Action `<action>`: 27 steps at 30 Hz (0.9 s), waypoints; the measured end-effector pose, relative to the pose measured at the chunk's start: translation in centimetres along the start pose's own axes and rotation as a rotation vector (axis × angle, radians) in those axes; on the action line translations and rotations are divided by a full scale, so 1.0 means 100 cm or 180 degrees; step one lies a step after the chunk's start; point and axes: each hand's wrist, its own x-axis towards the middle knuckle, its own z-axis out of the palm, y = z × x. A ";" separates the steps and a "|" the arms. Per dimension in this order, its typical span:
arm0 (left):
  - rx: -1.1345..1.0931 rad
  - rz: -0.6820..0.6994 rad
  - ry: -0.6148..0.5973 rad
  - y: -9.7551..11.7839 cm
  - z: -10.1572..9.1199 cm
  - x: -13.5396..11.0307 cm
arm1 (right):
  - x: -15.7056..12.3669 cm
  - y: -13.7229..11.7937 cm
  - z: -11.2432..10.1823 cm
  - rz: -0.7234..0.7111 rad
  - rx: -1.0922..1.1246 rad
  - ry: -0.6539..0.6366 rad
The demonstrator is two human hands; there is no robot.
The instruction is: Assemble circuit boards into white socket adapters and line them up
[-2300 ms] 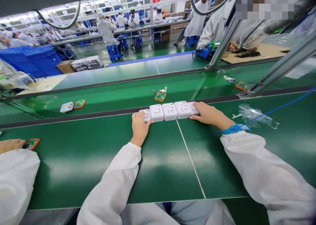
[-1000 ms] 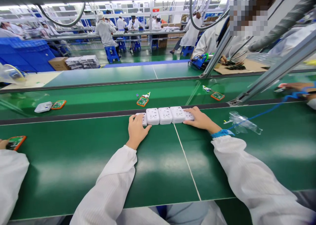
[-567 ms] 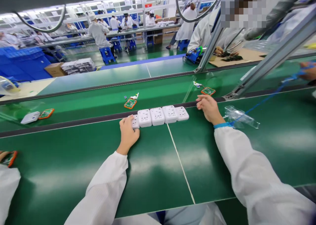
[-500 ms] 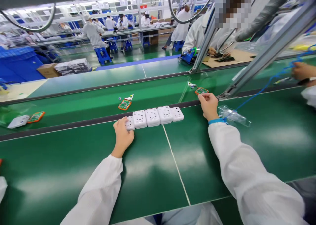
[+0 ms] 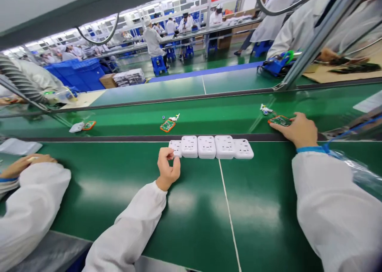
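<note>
Several white square casings with slots, resembling power socket housings (image 5: 206, 147), form a row along the table's far edge; some look stacked. At the row's left end, my left hand (image 5: 168, 168) has curled fingers at the near left corner of the end casing (image 5: 176, 145). Its thumb is apart from the fingers, and I see no firm grip. Beyond the row to the right, my right hand (image 5: 303, 130) has thumb and fingers around an orange-rimmed green circuit board (image 5: 280, 121) on the sunken green strip. Small white parts (image 5: 265, 109) lie just left of that board.
Another circuit board (image 5: 167, 125) with small white parts lies on the strip (image 5: 209, 124); farther left are a white shell (image 5: 76, 127) and a board (image 5: 88, 125). A co-worker's hand (image 5: 32, 164) rests at left. A metal post (image 5: 322, 41) and clear plastic (image 5: 361, 170) are at right.
The view has swung left, bringing a co-worker's arm in. My right hand has spread around the circuit board. My left fingers have drawn back to the end casing's near corner.
</note>
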 end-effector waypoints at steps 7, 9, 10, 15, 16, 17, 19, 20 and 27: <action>-0.0216 0.0112 -0.1059 0.014 -0.005 -0.007 | -0.044 -0.014 -0.002 -0.0094 0.0945 0.1047; -0.0452 0.0042 -0.1399 0.023 -0.007 -0.007 | -0.064 -0.019 -0.007 -0.0147 0.1378 0.1266; -0.0718 -0.0142 -0.1640 0.028 -0.007 -0.007 | -0.076 -0.022 -0.011 -0.0199 0.1598 0.1340; -0.3222 -0.1827 -0.3182 0.061 -0.002 -0.021 | -0.159 -0.055 -0.042 -0.0678 0.2287 0.1231; -0.3673 -0.2092 -0.3254 0.067 -0.001 -0.024 | -0.178 -0.062 -0.049 -0.0861 0.2345 0.1193; -0.4065 -0.2352 -0.3202 0.072 0.001 -0.028 | -0.197 -0.070 -0.054 -0.1086 0.2383 0.1136; -0.4666 -0.2874 -0.2806 0.079 0.003 -0.032 | -0.232 -0.083 -0.062 -0.1523 0.2327 0.0911; -0.4857 -0.3092 -0.2482 0.081 0.003 -0.033 | -0.247 -0.089 -0.064 -0.1715 0.2169 0.0746; -0.4172 -0.4260 -0.0925 0.068 0.020 -0.038 | -0.292 -0.119 -0.055 -0.3317 0.1375 -0.0680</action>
